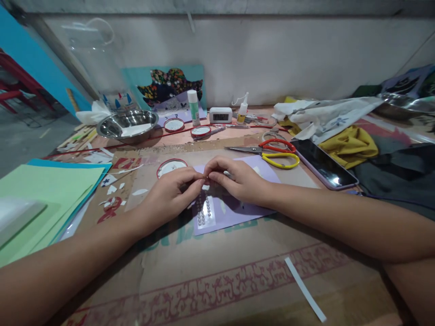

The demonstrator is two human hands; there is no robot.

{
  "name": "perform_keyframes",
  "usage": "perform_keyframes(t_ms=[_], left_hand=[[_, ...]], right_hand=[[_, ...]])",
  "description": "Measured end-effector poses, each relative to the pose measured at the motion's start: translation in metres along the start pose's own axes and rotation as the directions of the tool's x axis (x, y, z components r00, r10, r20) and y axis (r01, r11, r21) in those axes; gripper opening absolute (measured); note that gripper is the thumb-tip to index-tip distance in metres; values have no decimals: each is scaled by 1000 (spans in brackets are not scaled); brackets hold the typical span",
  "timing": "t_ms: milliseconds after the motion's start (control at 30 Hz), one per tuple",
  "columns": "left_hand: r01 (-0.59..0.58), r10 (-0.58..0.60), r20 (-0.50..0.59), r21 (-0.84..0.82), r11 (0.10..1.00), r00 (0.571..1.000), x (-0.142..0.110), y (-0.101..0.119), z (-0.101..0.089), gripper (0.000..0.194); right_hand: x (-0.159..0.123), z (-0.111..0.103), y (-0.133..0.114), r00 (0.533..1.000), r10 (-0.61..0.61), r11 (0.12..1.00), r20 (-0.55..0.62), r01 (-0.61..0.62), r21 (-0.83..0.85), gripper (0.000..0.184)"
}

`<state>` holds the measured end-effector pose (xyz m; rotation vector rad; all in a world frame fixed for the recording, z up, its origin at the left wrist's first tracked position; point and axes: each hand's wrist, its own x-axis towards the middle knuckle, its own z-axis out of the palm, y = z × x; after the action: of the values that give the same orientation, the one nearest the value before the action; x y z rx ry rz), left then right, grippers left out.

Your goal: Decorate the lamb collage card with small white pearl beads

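Observation:
My left hand (176,188) and my right hand (234,177) meet fingertip to fingertip over a purple sheet of paper (238,213). Both are closed in a pinch, and whatever sits between the fingertips is too small to name. Just below them, a clear strip of small round stick-on gems (204,213) lies on the purple sheet. White cut pieces on the sheet show partly beside and under my right hand. A round red-rimmed lid (171,166) with small bits in it sits behind my left hand.
Scissors (272,151) with red and yellow handles and a phone (324,163) lie to the right. Green paper sheets (57,185) are stacked at left. Farther back stand a metal bowl (127,126), a glue stick (193,108), a digital clock (220,115) and a glue bottle (242,110). A white strip (305,290) lies in front.

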<state>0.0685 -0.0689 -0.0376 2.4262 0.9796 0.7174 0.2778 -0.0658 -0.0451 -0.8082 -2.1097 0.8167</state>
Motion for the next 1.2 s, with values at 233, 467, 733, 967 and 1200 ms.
perform_keyframes(t_ms=[233,467,733,967,1200], left_hand=[[44,-44,19,9,999,999,-1,3,-3,27],[45,-45,-15,32,998,999,0,6,-2,28],[64,-63,-31,29,998,998,-2,6,1,22],[85,-85,-6,-6,996,996,-1,7,-2,28],[126,-128,-18,-93,988,992,-3,4,-3,28]], right_hand=[[-1,2,0,1000,-23,999,9,23,-28,7],[-1,5,-1,999,-39,999,1,39,-14,7],[-2,7,-2,998,-61,997,10,62,-38,7],[0,4,0,998,-28,999,-56,29,18,5],[2,3,2,994,0,998,-106,6,61,7]])
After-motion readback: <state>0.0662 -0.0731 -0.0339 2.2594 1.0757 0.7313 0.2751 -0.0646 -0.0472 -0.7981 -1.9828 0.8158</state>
